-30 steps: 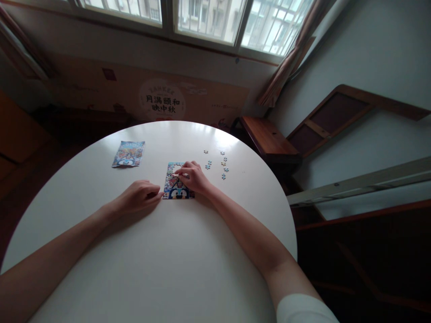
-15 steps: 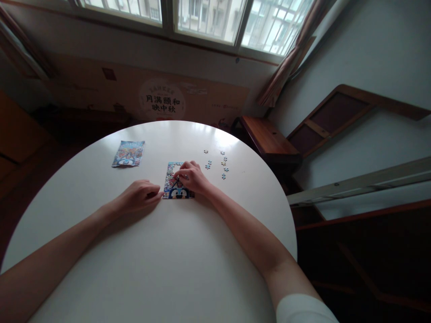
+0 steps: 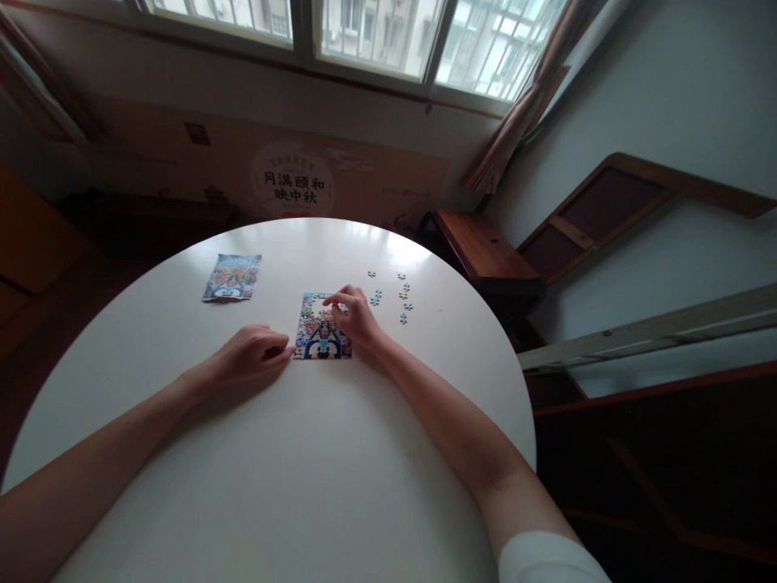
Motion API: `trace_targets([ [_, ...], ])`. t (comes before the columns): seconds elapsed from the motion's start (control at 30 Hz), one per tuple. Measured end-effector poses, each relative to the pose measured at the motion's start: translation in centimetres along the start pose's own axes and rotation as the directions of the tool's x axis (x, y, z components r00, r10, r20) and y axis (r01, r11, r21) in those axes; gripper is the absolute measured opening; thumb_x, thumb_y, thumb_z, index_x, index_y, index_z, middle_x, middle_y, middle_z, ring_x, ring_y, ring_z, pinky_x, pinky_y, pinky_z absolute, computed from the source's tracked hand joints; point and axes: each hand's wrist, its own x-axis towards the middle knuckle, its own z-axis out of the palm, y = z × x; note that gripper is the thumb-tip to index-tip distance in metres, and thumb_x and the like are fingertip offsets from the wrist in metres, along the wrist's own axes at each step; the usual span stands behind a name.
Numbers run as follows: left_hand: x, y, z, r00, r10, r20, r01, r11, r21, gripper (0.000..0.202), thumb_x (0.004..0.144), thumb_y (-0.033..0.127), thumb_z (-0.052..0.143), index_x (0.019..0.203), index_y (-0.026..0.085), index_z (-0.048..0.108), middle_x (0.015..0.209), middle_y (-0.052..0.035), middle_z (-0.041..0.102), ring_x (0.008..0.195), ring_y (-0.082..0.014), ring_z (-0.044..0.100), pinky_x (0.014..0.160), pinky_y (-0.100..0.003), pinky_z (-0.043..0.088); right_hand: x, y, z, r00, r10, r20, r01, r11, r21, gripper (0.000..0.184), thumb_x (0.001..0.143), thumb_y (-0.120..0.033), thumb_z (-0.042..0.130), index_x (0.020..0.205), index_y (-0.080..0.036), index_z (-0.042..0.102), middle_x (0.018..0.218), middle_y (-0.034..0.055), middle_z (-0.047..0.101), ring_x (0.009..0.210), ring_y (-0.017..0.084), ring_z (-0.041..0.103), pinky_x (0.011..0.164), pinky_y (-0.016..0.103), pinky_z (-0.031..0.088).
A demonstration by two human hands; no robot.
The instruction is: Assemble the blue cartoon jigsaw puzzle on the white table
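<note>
A small colourful jigsaw puzzle (image 3: pixel 320 332) lies flat near the middle of the round white table (image 3: pixel 303 453). My left hand (image 3: pixel 252 354) rests on the table with its fingers curled, fingertips touching the puzzle's lower left corner. My right hand (image 3: pixel 355 314) hovers over the puzzle's upper right edge, fingers bent and pinched loosely; I cannot make out a piece in them. Several loose puzzle pieces (image 3: pixel 392 295) lie scattered just right of that hand.
A printed picture card or packet (image 3: pixel 232 276) lies at the table's back left. A wooden bench (image 3: pixel 486 255) and a leaning wooden frame (image 3: pixel 607 210) stand to the right. A cardboard panel with printed characters (image 3: pixel 291 182) leans under the window.
My right hand has lifted off the puzzle's middle and shifted right and back toward its upper right edge, uncovering more of the picture. My left hand has stayed put.
</note>
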Motion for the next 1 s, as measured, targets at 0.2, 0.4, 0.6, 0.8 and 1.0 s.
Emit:
trace_targets([
  [0.2, 0.00, 0.03, -0.06, 1.000, -0.004, -0.007, 0.004, 1.000, -0.019, 0.035, 0.086, 0.023, 0.052, 0.054, 0.018, 0.039, 0.049, 0.0054, 0.033, 0.050, -0.0092, 0.030, 0.056, -0.025, 0.024, -0.03, 0.01, 0.00, 1.000, 0.006, 0.008, -0.006, 1.000, 0.006, 0.026, 0.080, -0.005, 0.054, 0.085, -0.023, 0.073, 0.089, 0.0038, 0.058, 0.092, 0.019, 0.050, 0.090, 0.035, 0.040],
  [0.4, -0.05, 0.09, -0.14, 1.000, -0.004, -0.011, 0.004, 1.000, -0.019, 0.035, 0.086, 0.023, 0.052, 0.053, 0.018, 0.040, 0.049, 0.0052, 0.034, 0.050, -0.0094, 0.032, 0.057, -0.025, 0.025, -0.05, -0.01, 0.00, 1.000, 0.002, 0.012, -0.002, 1.000, -0.014, 0.024, 0.080, -0.006, 0.055, 0.083, -0.022, 0.073, 0.089, 0.0043, 0.058, 0.092, 0.019, 0.051, 0.090, 0.035, 0.040],
  [0.6, 0.09, 0.24, -0.18, 1.000, -0.014, -0.013, 0.013, 0.999, -0.045, 0.034, 0.085, 0.023, 0.053, 0.053, 0.018, 0.041, 0.049, 0.0052, 0.034, 0.051, -0.0096, 0.031, 0.056, -0.025, 0.025, -0.04, 0.24, 0.10, 1.000, -0.010, 0.024, 0.011, 1.000, -0.011, 0.024, 0.080, -0.007, 0.056, 0.083, -0.024, 0.074, 0.089, 0.0043, 0.059, 0.093, 0.019, 0.051, 0.090, 0.036, 0.041],
  [0.8, 0.06, 0.13, -0.08, 1.000, -0.012, -0.013, 0.011, 1.000, -0.026, 0.036, 0.086, 0.024, 0.052, 0.053, 0.018, 0.040, 0.049, 0.0052, 0.033, 0.050, -0.0095, 0.030, 0.056, -0.025, 0.024, -0.04, 0.39, 0.22, 1.000, -0.016, 0.021, 0.016, 1.000, -0.013, 0.024, 0.080, -0.007, 0.056, 0.082, -0.023, 0.074, 0.089, 0.0045, 0.058, 0.093, 0.019, 0.050, 0.089, 0.036, 0.041],
  [1.0, 0.00, 0.03, -0.05, 1.000, -0.011, -0.011, 0.010, 0.999, -0.040, 0.034, 0.084, 0.022, 0.053, 0.053, 0.018, 0.042, 0.049, 0.0051, 0.035, 0.051, -0.0096, 0.031, 0.056, -0.025, 0.025, -0.06, 0.61, 0.34, 1.000, -0.017, 0.022, 0.018, 1.000, -0.022, 0.023, 0.080, -0.008, 0.056, 0.083, -0.023, 0.073, 0.089, 0.0042, 0.058, 0.093, 0.019, 0.050, 0.089, 0.036, 0.040],
])
